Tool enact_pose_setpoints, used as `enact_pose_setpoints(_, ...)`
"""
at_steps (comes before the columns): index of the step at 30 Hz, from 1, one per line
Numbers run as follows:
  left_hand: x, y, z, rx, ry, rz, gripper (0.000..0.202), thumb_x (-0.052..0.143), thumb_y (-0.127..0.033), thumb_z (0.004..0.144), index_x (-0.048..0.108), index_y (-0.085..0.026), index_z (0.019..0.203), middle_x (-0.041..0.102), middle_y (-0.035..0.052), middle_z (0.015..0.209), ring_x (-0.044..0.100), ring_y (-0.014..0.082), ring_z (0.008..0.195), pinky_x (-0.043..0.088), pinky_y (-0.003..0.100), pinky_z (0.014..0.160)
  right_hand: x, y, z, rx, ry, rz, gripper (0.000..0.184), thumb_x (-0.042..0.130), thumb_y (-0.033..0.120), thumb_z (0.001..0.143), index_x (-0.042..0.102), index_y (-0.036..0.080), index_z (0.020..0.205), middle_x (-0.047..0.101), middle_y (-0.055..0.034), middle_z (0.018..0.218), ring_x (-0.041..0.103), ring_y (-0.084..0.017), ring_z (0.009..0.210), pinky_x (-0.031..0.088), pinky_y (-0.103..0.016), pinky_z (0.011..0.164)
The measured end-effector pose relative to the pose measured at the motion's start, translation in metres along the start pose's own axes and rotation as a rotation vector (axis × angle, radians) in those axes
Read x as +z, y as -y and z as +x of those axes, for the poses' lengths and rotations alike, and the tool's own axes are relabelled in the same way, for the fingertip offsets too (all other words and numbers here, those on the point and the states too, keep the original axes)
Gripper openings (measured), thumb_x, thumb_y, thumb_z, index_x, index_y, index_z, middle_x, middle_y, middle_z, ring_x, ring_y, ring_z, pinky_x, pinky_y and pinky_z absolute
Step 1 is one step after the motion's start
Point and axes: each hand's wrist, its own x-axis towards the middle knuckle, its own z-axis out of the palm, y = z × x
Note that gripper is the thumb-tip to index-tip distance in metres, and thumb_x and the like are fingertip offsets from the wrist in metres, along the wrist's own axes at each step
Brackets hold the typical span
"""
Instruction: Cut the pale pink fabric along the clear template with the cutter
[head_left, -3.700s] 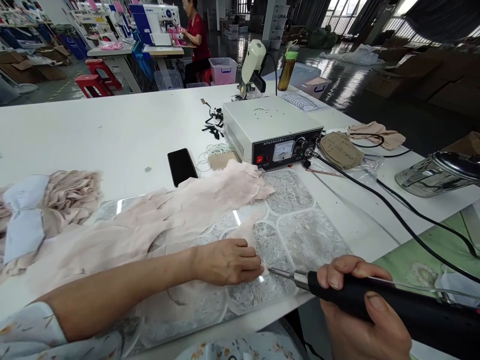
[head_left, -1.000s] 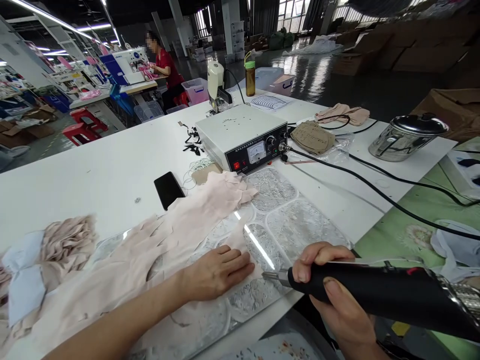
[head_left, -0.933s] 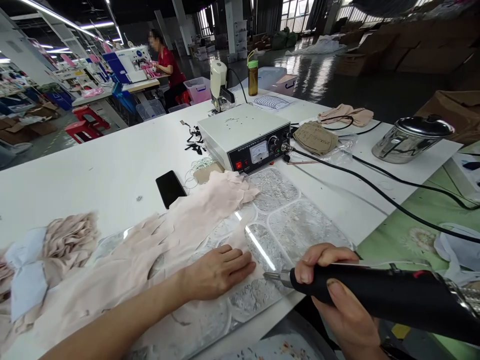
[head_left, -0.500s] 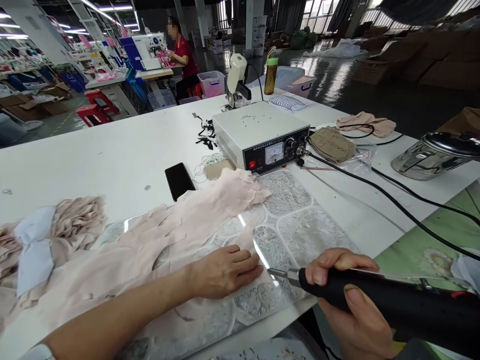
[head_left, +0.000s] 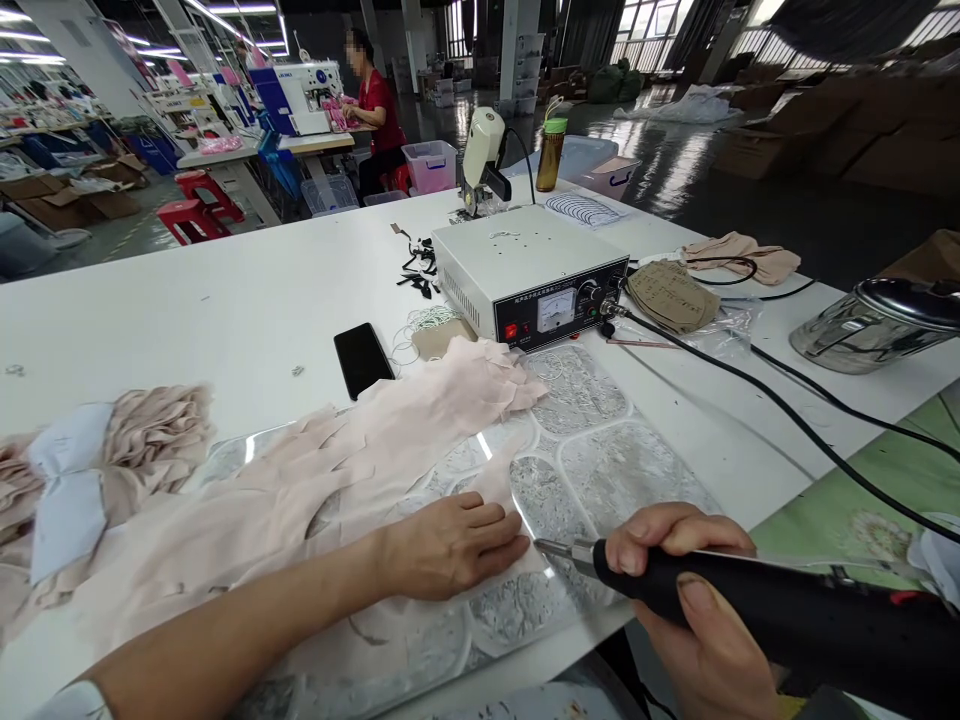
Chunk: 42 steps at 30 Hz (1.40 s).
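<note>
My left hand point(head_left: 457, 545) lies on thin pale pink fabric point(head_left: 420, 400), its fingers together and pressing the cloth down against a glossy grey-patterned board point(head_left: 622, 450). The fabric spreads in overlapping layers across the board and off to the left. In my right hand point(head_left: 697, 590) is a black ultrasonic cutter point(head_left: 795, 610), held with fingers and thumb wrapped round its body. The cutter's metal tip points left, close to the fabric's edge just right of my left fingertips. Whether the tip touches the cloth I cannot tell.
Behind the board stand a power unit point(head_left: 532, 270) with a black cable and a black phone point(head_left: 362, 360). A tied fabric bundle point(head_left: 157, 440) lies left. Toward the right are brown card pieces point(head_left: 671, 297) and a steel pot point(head_left: 874, 330). A co-worker point(head_left: 375, 115) sits at a sewing machine.
The view has shifted slightly, so the surroundings sit a little further right. Both hands, the cutter and the fabric stay almost where they were.
</note>
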Motion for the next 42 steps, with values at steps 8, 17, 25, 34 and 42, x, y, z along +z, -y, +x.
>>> enact_pose_setpoints(8, 0.002, 0.0, -0.001, 0.0, 0.005, -0.008, 0.03, 0.034, -0.012, 0.1, 0.058, -0.005, 0.116, 0.063, 0.0161, 0.108, 0.057, 0.0186, 0.081, 0.045, 0.031, 0.067, 0.007, 0.002, 0.005, -0.02, -0.002, 0.007, 0.009, 0.061, 0.029, 0.084, 0.057, 0.021, 0.085, 0.053, 0.0002, 0.077, 0.053, -0.01, 0.056, 0.054, -0.029, 0.054)
enact_pose_setpoints(17, 0.002, 0.0, -0.001, -0.011, -0.025, -0.007, 0.026, 0.037, -0.012, 0.099, 0.058, -0.005, 0.113, 0.063, 0.0161, 0.105, 0.056, 0.018, 0.079, 0.044, 0.03, 0.067, 0.009, -0.01, 0.005, 0.009, 0.005, 0.041, 0.006, 0.058, 0.027, 0.085, 0.056, 0.023, 0.089, 0.052, -0.0002, 0.083, 0.054, -0.011, 0.062, 0.053, -0.031, 0.058)
enact_pose_setpoints(25, 0.003, -0.001, 0.0, -0.017, -0.023, -0.011, 0.027, 0.037, -0.013, 0.099, 0.058, -0.005, 0.114, 0.062, 0.0157, 0.107, 0.055, 0.0178, 0.079, 0.044, 0.03, 0.066, 0.009, -0.016, 0.011, -0.037, 0.05, -0.004, 0.005, 0.058, 0.026, 0.085, 0.055, 0.022, 0.087, 0.053, 0.0, 0.083, 0.055, -0.011, 0.061, 0.052, -0.031, 0.058)
enact_pose_setpoints(34, 0.004, -0.013, 0.001, -0.066, -0.025, -0.024, 0.025, 0.038, -0.013, 0.1, 0.057, -0.006, 0.113, 0.063, 0.0151, 0.106, 0.057, 0.0172, 0.08, 0.046, 0.03, 0.068, 0.003, 0.005, -0.002, 0.02, 0.056, -0.027, 0.01, 0.059, 0.032, 0.085, 0.054, 0.023, 0.085, 0.05, -0.0002, 0.079, 0.053, -0.012, 0.057, 0.052, -0.031, 0.054)
enact_pose_setpoints(42, 0.0, -0.041, 0.0, -0.097, -0.023, -0.034, 0.031, 0.03, -0.011, 0.1, 0.055, -0.003, 0.118, 0.063, 0.0196, 0.111, 0.059, 0.0181, 0.081, 0.048, 0.03, 0.067, -0.008, 0.023, -0.017, 0.1, 0.141, -0.084, 0.01, 0.054, 0.035, 0.089, 0.052, 0.025, 0.089, 0.052, -0.0007, 0.078, 0.056, -0.014, 0.063, 0.05, -0.03, 0.056)
